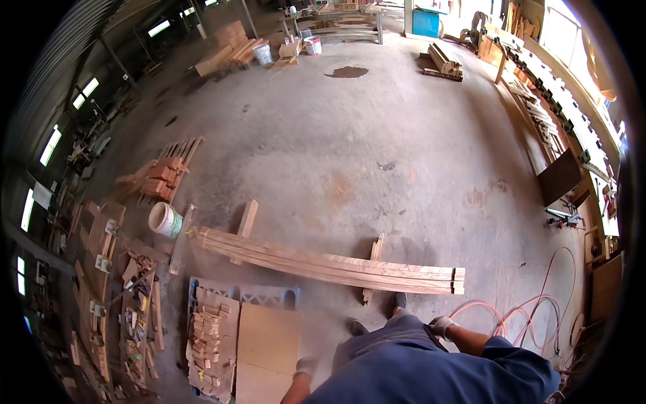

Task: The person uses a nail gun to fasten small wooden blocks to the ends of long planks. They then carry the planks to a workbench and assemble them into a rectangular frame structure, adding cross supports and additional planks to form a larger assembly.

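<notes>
Floor point(289, 135): concrete.
Wooden strips point(323, 264), six o'clock: on crosspieces point(247, 219), probably for lifting.
Left hand point(306, 365), right hand point(441, 327): cannot tell grip.

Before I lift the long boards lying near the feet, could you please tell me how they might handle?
The long boards would probably be heavy together, being several wooden pieces laid close. They may slide apart, as no strap shows around them. Square-cut as they look, they seem unlikely to roll.

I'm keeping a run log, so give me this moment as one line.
left hand: near brown board, grip unclear | right hand: at hip, grip unclear | long wooden strips: lying across two wooden bearers
</notes>
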### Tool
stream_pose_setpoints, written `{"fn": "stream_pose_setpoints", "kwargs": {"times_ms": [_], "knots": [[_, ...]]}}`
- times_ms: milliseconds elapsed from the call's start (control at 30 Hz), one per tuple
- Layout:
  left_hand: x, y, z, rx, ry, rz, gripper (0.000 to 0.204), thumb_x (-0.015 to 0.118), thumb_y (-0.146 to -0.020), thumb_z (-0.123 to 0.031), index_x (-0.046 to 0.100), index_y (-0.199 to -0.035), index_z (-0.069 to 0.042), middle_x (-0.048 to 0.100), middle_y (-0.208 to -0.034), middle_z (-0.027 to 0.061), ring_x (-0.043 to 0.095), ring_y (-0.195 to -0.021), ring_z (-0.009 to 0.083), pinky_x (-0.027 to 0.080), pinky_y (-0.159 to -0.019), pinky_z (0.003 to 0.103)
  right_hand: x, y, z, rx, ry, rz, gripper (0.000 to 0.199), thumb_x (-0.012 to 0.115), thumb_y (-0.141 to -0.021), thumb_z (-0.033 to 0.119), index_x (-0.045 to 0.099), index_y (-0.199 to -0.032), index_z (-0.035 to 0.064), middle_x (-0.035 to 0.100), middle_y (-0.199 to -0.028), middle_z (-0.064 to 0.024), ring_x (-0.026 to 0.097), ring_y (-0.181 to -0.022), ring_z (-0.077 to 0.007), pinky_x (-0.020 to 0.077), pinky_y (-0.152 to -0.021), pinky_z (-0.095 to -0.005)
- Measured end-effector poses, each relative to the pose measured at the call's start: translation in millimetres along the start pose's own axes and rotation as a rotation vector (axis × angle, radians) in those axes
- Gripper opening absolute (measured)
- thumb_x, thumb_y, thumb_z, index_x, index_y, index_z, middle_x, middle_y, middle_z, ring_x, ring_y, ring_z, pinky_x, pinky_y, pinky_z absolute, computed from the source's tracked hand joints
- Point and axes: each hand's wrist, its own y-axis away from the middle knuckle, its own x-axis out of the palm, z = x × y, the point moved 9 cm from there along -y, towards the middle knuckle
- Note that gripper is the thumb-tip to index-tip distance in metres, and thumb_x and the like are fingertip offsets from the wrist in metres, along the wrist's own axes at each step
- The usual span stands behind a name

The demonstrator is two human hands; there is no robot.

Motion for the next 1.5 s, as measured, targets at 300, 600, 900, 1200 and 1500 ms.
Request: {"fn": "stream_pose_setpoints", "kwargs": {"times_ms": [300, 600, 900, 1200, 1500], "knots": [[101.3, 92.8, 13.2, -0.25, 0.372, 0.106, 0.043, 0.052, -0.095, -0.047, 0.075, -0.107, -0.013, 0.072, -0.114, 0.0141, 0.065, -0.112, 0.035, 0.05, -0.093, 0.046, -30.5, -26.7, 47.3, -0.172, -0.07, -0.014, 0.038, 0.079, -0.085, 0.037, 0.078, -0.109, 0.0069, 0.078, -0.102, -0.0093, 0.072, -0.092, -0.0207, 0.0562, -0.086, -0.0346], [59.4, 65.5, -93.8, 0.008, 0.162, -0.119, 0.023, 0.06, -0.09, -0.034, 0.074, -0.094, -0.016, 0.073, -0.102, 0.0128, 0.069, -0.1, 0.034, 0.054, -0.081, 0.048, -80.0, -23.2, 28.7, -0.193, -0.192, 0.065, 0.04, 0.079, -0.085, 0.035, 0.077, -0.108, 0.0026, 0.078, -0.097, -0.0099, 0.072, -0.084, -0.0197, 0.0568, -0.08, -0.034], [10.7, 48.8, -156.8, 0.084, -0.131, -0.253, 0.016, 0.058, -0.09, -0.025, 0.073, -0.093, -0.019, 0.074, -0.103, 0.0071, 0.07, -0.101, 0.0292, 0.056, -0.084, 0.044, -128.7, -32.2, -54.9, -0.045, -0.095, 0.046, 0.032, 0.077, -0.086, 0.03, 0.079, -0.097, -0.0004, 0.077, -0.084, -0.0102, 0.071, -0.071, -0.0185, 0.0567, -0.069, -0.0352], [54.6, 70.3, -183.5, -0.138, 0.26, -0.117, 0.026, 0.053, -0.095, -0.032, 0.073, -0.097, -0.016, 0.073, -0.107, 0.0137, 0.069, -0.102, 0.0351, 0.055, -0.083, 0.05, -137.4, -82.5, -50.7, -0.177, -0.041, 0.041, 0.037, 0.078, -0.084, 0.039, 0.08, -0.099, 0.0053, 0.079, -0.094, -0.0103, 0.074, -0.085, -0.0212, 0.0566, -0.081, -0.0344], [94.8, 132.0, -183.1, -0.122, 0.439, -0.301, 0.016, 0.061, -0.089, -0.036, 0.069, -0.086, -0.022, 0.071, -0.089, 0.0053, 0.07, -0.09, 0.0318, 0.056, -0.074, 0.048, -138.1, -104.8, -16.2, -0.208, -0.053, 0.128, 0.031, 0.081, -0.083, 0.027, 0.077, -0.094, -0.0017, 0.075, -0.08, -0.0091, 0.069, -0.067, -0.0174, 0.0568, -0.063, -0.0314]]}}
